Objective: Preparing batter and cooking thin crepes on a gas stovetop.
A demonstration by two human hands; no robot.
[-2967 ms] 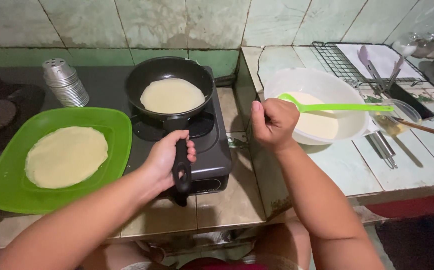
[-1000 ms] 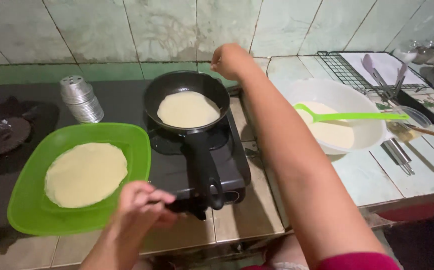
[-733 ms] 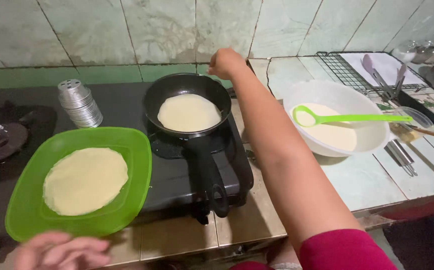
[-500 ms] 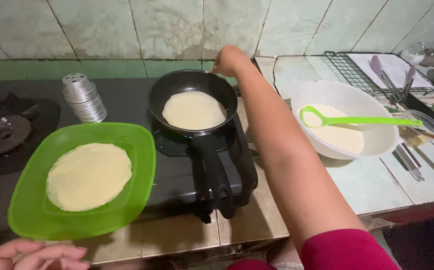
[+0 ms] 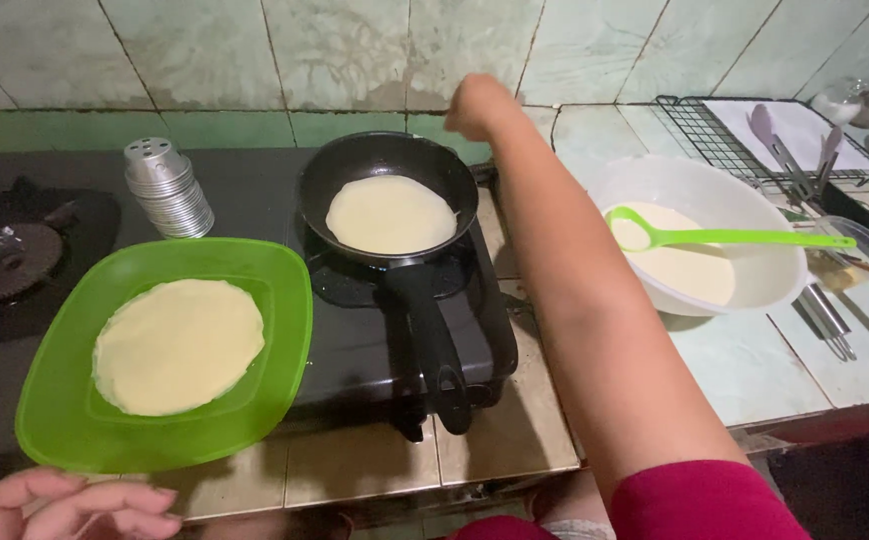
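The right hand (image 5: 477, 105) reaches far back, past the black pan (image 5: 387, 195), close to the tiled wall. It is curled into a loose fist, and I cannot tell if it holds anything. The left hand (image 5: 65, 505) is low at the near edge of the surface, fingers loosely spread, holding nothing.

The pan sits on a small black stove (image 5: 355, 330) with a thin pale pancake (image 5: 391, 214) inside it. Its handle points toward the person. Left of it is a green plate (image 5: 275, 300) with a pancake stack (image 5: 179, 345). Behind the plate stand metal cups (image 5: 167, 188). To the right is a white bowl (image 5: 755, 290) of batter with a green ladle (image 5: 725, 237) resting in it.
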